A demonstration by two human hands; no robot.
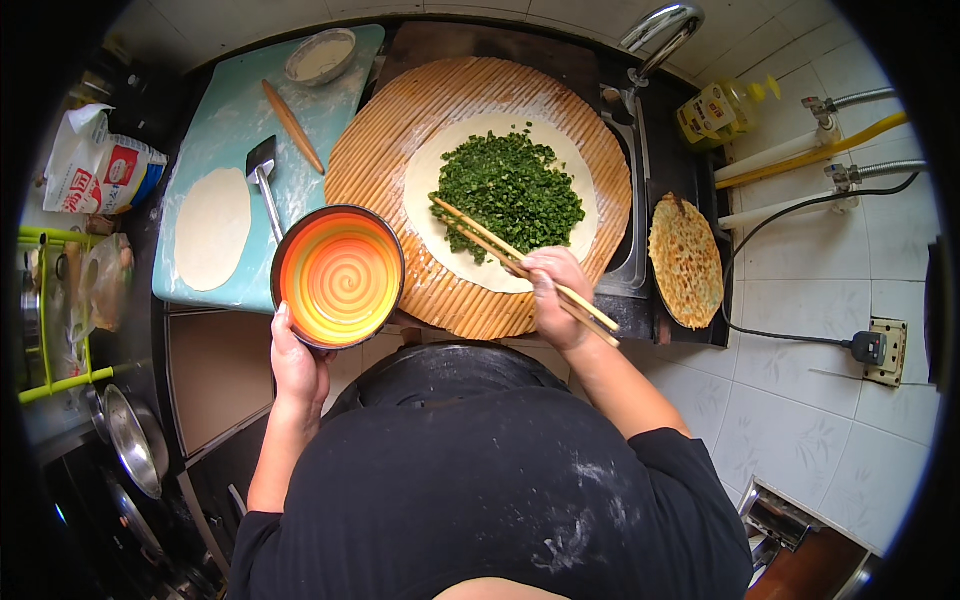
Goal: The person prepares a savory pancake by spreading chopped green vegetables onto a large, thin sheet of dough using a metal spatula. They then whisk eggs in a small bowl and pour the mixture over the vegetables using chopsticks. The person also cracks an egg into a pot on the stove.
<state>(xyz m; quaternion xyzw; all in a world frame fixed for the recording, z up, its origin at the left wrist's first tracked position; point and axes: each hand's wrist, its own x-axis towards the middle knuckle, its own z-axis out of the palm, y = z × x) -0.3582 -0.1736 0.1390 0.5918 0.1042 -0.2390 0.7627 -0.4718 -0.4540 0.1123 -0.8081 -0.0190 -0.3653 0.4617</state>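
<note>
My left hand [295, 367] grips the rim of an orange and yellow bowl [339, 276] with a spiral pattern; no food shows inside it. A pair of wooden chopsticks [499, 241] is in my right hand [556, 296]. Their tips touch the left edge of a heap of chopped green leaves [510, 187]. Beneath the greens spreads a round sheet of rolled dough [427, 247], its pale border showing all around. The dough lies on a round slatted board [367, 157], dusted with flour in places.
Left of the board, a teal mat [217, 127] carries a second dough sheet [214, 229], a spatula [262, 169], a rolling pin [292, 126] and a flour bowl [321, 57]. A browned flatbread [685, 262] rests at right, past the sink edge [639, 225]. An oil bottle [718, 112] stands behind it.
</note>
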